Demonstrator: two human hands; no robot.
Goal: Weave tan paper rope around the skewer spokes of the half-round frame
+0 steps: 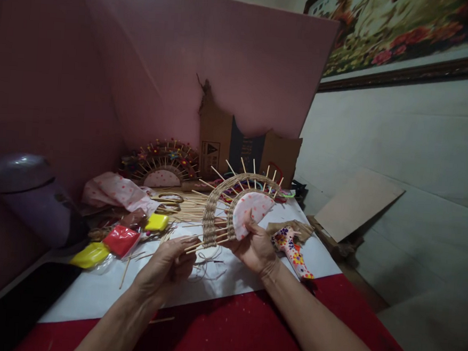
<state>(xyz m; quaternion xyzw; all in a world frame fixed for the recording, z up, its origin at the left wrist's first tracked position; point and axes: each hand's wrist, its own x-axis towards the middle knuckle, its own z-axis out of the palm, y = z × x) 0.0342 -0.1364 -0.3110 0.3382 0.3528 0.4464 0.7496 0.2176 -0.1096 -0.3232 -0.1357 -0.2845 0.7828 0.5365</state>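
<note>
My right hand (pixel 255 246) grips a half-round woven piece (pixel 232 207) by its pink dotted fabric centre (pixel 251 209), holding it upright above the white table sheet (pixel 218 286). Thin wooden sticks fan out from its rim, and twine is woven between them in an arch. My left hand (pixel 169 267) is closed in a pinch at the lower left end of the weave, on the twine (pixel 208 259) that trails loosely down onto the sheet.
A finished, flower-decorated woven fan (pixel 162 165) leans at the back. Pink dotted cloth (pixel 116 191), scissors (pixel 170 200), a bundle of sticks (pixel 194 207), yellow and red packets (pixel 121 240) lie left. A flowered glue gun (pixel 293 252) lies right. Pink boards and cardboard (pixel 216 142) stand behind.
</note>
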